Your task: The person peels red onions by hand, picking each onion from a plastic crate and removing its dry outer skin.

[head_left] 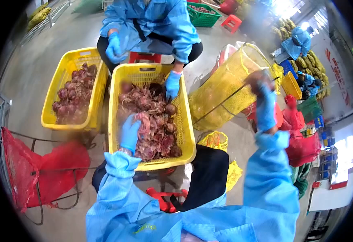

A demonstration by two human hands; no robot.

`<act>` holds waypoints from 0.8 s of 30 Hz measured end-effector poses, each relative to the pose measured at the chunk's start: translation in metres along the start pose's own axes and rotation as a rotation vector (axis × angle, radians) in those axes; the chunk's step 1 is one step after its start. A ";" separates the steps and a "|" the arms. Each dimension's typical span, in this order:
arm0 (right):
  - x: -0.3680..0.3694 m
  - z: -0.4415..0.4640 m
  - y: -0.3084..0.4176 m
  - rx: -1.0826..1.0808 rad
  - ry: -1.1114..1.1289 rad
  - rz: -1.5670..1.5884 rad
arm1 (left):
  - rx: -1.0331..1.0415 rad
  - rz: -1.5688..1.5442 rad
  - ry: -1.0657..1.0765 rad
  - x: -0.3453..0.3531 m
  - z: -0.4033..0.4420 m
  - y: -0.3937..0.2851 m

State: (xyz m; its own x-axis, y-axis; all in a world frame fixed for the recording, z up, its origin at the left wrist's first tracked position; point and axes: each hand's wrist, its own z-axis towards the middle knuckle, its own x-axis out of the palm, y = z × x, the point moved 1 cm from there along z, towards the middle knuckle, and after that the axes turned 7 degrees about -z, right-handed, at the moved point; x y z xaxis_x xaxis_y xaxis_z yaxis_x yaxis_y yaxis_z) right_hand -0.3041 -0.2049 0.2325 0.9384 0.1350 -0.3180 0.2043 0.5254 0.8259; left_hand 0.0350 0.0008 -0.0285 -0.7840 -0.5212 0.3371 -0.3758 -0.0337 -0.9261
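A yellow crate (152, 164) filled with red onions (156, 135) stands directly before me. My left hand (129, 134), in a blue glove, is low in it at the near left side, its fingers closed round a pinkish red onion (143, 124). My right hand (266, 109), also gloved, is raised at the right, blurred by motion. A dark, smeared onion (259, 80) is in its fingers, beside the upper end of a yellow mesh bag (221, 94) on a metal frame. The bag's mouth is partly hidden.
Opposite me sits a person in a blue smock, one gloved hand (172, 85) in the same crate. A second yellow crate (49, 109) with onions stands at left. Red mesh bags (59, 169) hang on a frame at lower left. A red stool (231, 23) stands behind.
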 end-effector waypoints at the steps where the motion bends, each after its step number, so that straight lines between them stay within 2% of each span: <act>1: -0.023 0.022 0.009 0.013 0.054 -0.055 | 0.048 0.029 -0.033 -0.009 0.009 0.021; 2: -0.040 0.045 0.003 0.012 -0.072 -0.016 | 0.128 0.037 0.001 -0.006 0.006 0.010; 3: -0.076 0.078 -0.015 -0.116 0.005 -0.189 | 0.198 0.050 0.028 0.002 0.001 -0.001; 5: -0.091 0.107 -0.021 -0.210 -0.170 -0.393 | 0.273 0.123 0.047 0.003 -0.001 -0.005; 6: -0.092 0.110 -0.021 -0.327 -0.263 -0.592 | 0.235 0.131 0.028 -0.005 0.006 0.006; 8: -0.039 0.083 0.000 -0.401 -0.268 -0.535 | 0.143 0.022 0.041 -0.011 0.012 0.012; 9: -0.006 0.063 0.006 -0.387 -0.178 -0.425 | 0.080 -0.090 0.077 -0.005 0.006 -0.002; 10: 0.025 0.043 0.000 -0.311 -0.032 -0.336 | 0.163 -0.024 0.007 0.004 -0.004 -0.023; 11: 0.048 0.025 -0.025 -0.098 0.104 -0.241 | 0.173 -0.028 -0.037 0.000 0.001 -0.015; 13: 0.110 -0.020 -0.047 -0.115 0.547 -0.389 | 0.179 -0.127 -0.068 0.000 0.002 -0.021; 15: 0.173 -0.064 -0.080 0.231 0.894 -0.307 | 0.101 -0.193 -0.136 -0.003 0.006 -0.024; 16: 0.195 -0.088 -0.146 0.166 1.033 -0.414 | 0.060 -0.231 -0.140 -0.004 0.005 -0.030; 17: 0.216 -0.114 -0.198 0.291 1.143 -0.407 | 0.065 -0.241 -0.148 -0.007 0.007 -0.031; 19: 0.253 -0.154 -0.249 0.132 1.612 -0.979 | 0.072 -0.261 -0.164 -0.014 0.011 -0.030; 23: 0.257 -0.233 -0.288 0.322 1.770 -1.182 | -0.001 -0.283 -0.218 -0.011 0.007 -0.043; 24: 0.258 -0.238 -0.280 0.329 1.788 -1.229 | -0.001 -0.279 -0.129 -0.010 0.008 -0.045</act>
State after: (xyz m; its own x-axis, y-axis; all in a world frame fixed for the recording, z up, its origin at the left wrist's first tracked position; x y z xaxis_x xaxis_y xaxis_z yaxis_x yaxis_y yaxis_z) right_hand -0.1856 -0.1176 -0.1918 -0.7892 0.4558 -0.4115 0.5362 0.8381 -0.1000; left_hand 0.0639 0.0007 0.0086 -0.5809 -0.5962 0.5542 -0.5687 -0.1898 -0.8003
